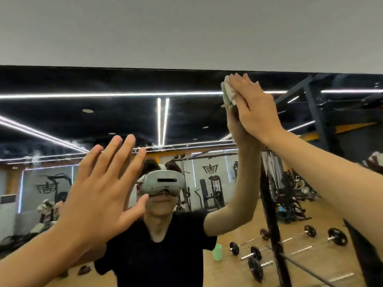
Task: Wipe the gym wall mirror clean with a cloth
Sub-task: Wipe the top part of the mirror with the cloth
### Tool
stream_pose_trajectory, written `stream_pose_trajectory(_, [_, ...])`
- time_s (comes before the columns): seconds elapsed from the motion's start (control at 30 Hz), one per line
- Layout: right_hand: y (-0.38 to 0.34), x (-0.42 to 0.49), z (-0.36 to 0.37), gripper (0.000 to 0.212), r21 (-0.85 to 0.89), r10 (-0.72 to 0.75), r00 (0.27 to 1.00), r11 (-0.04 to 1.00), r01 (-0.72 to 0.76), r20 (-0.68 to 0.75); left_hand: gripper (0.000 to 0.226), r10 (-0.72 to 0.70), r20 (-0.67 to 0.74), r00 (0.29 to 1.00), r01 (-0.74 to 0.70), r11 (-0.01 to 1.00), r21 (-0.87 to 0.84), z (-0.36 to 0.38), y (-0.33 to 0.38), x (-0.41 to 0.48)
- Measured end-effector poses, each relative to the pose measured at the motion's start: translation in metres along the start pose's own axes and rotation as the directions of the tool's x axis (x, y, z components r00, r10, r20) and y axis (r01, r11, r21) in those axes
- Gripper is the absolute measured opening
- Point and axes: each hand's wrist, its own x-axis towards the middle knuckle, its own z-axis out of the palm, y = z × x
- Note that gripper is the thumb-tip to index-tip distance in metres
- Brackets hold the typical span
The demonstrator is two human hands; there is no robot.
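One mirror, one cloth, two hands. Cloth pale green and white, bunched at 1 o'clock, just under the mirror's top edge. Right hand flat over it, fingers straight and unclenched, pressing it to the glass; cloth showing on the 9 o'clock side of the fingertips. Left hand at 8 o'clock, fingers spread, released, holding nothing; contact with the glass not discernible. One green container reflected near 5 o'clock, contents impossible to tell. Barbells reflected on the floor at 4 o'clock, count unclear.
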Motion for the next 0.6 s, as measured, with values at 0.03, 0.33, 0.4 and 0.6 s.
stream_pose_trajectory(0.03, [0.0, 0.0, -0.003, 0.048, -0.012, -0.006, 1.0, 1.0, 0.007, 0.02, 0.089, -0.015, 0.017, 1.0, 0.015, 1.0, 0.017, -0.003, 0.002, 0.002])
stream_pose_trajectory(0.33, [0.022, 0.013, -0.009, 0.065, -0.198, -0.224, 0.961, 0.947, 0.254, 0.163, 0.087, 0.175, -0.027, 0.984, -0.175, 0.984, 0.029, -0.008, 0.099, 0.081])
stream_pose_trajectory(0.4, [0.037, 0.023, -0.019, 0.069, -0.193, -0.269, 0.939, 0.931, 0.311, 0.217, 0.085, 0.246, -0.013, 0.969, -0.245, 0.968, 0.051, -0.006, 0.124, 0.102])
stream_pose_trajectory(0.6, [0.09, 0.03, -0.039, 0.068, -0.212, -0.307, 0.929, 0.913, 0.348, 0.204, 0.085, 0.241, 0.049, 0.969, -0.243, 0.969, 0.053, 0.005, 0.168, 0.136])
